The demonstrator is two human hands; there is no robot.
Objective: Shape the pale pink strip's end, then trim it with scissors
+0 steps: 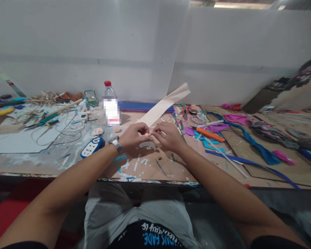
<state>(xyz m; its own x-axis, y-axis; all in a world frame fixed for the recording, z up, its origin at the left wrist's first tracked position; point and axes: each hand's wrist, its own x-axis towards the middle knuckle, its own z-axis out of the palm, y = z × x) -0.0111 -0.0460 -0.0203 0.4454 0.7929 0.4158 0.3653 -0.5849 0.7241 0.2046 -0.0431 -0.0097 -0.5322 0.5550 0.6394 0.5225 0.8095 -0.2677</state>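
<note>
At the middle of the table, my left hand [136, 137], with a watch on its wrist, and my right hand [167, 137] meet at the fingertips. Both pinch a small pale peach piece [147, 134], largely hidden by the fingers. A long cream paper strip [162, 106] slants up and to the right just behind them. Two crumpled peach pieces lie left of my left hand, one larger [97, 131] and one smaller [117, 129]. Small white and blue scraps [136, 164] are scattered in front of my hands.
A red-capped bottle [110, 107] stands behind my left hand. Left of my wrist lies a blue-white power strip [92, 147]. An orange cutter [209, 134] and a blue strip [251, 164] are at the right. Sticks and pliers [48, 119] clutter the left.
</note>
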